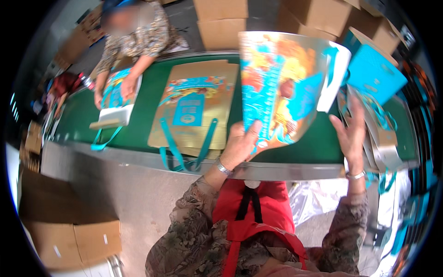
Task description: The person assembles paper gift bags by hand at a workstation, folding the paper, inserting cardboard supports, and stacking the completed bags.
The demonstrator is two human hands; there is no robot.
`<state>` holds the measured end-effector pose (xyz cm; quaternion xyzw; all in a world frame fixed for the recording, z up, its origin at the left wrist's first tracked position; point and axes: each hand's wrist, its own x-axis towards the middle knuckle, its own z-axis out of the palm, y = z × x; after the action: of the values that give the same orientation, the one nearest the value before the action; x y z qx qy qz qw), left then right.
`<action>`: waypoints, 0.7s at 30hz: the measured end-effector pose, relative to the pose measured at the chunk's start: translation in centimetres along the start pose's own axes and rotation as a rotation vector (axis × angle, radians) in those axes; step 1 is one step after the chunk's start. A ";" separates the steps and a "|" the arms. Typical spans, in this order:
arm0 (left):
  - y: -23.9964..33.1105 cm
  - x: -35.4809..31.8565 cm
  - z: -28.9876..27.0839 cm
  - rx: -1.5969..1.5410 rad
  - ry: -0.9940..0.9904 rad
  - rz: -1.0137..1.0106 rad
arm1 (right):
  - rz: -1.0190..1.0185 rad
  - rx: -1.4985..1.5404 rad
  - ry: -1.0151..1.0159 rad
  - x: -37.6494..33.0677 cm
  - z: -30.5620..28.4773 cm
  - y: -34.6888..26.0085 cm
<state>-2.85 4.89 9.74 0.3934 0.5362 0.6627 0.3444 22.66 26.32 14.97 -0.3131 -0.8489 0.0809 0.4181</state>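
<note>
Left hand (239,144) clutched the printed bag (281,83) low down; right hand (351,131) stood open, thumb splayed, holding nothing, over the green tabletop (150,92), cardboard boxes (222,34) beyond!

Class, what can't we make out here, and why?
Head view:
Raised bag, far side: hidden by its near side.
Left hand, some fingertips: behind that bag.
Bags at right, number: hidden by overlap.
Teal stack, full extent: cut off by the rim.
Distant person, hands: too small.

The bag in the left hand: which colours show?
The bag shows mostly turquoise, yellow and orange; head view.
</note>
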 end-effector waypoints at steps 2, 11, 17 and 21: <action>2.8 -0.4 -2.0 0.256 -0.138 0.140 | -0.098 -0.050 0.044 2.1 -2.2 -1.6; 8.2 -2.6 -4.9 0.267 -0.231 0.346 | -0.297 0.004 0.219 8.4 -8.2 -6.3; 2.7 -4.6 -0.4 -0.135 0.005 -0.064 | -0.612 -0.621 0.421 8.3 -5.3 -7.4; -2.2 -4.3 4.4 -0.515 0.191 0.086 | -0.455 -0.372 0.045 2.8 -1.1 -6.9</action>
<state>3.07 3.40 7.47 0.2510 0.3631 0.8251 0.3526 19.08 22.38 20.27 -0.1878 -0.8880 -0.1789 0.3797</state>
